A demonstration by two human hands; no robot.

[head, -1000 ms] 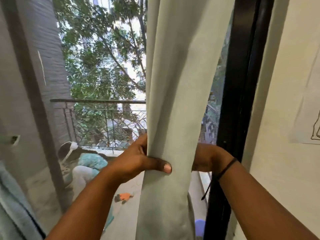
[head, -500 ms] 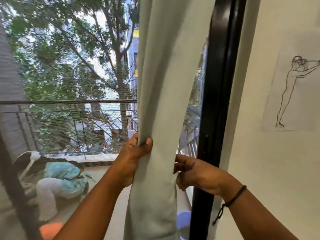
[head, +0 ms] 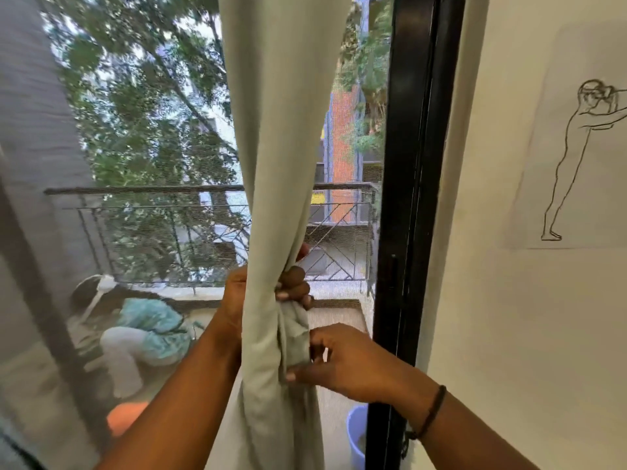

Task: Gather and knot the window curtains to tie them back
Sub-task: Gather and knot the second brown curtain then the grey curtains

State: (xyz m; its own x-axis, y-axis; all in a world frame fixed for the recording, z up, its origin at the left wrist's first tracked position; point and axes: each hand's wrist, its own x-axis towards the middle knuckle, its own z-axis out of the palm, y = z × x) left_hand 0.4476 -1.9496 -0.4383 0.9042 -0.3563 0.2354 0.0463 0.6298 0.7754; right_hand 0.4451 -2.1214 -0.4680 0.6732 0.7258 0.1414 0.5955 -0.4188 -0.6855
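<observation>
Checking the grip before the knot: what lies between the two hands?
In the head view, only a gathered fold of curtain runs from the left hand, gripping above, to the right hand, pinching below.

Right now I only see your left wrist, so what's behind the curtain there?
Left hand wraps behind the curtain; its fingertips emerge on the right edge. The palm is covered.

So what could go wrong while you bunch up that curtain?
The left hand wraps round the curtain from behind, its fingers curled over the gathered part. The right hand only pinches a loose fold lower down, so that fold might slip free and the bunch could spread out again. No knot shows yet, so letting go now would probably let it all fall open. Pulling down hard might also strain the top, which is out of view.
</observation>
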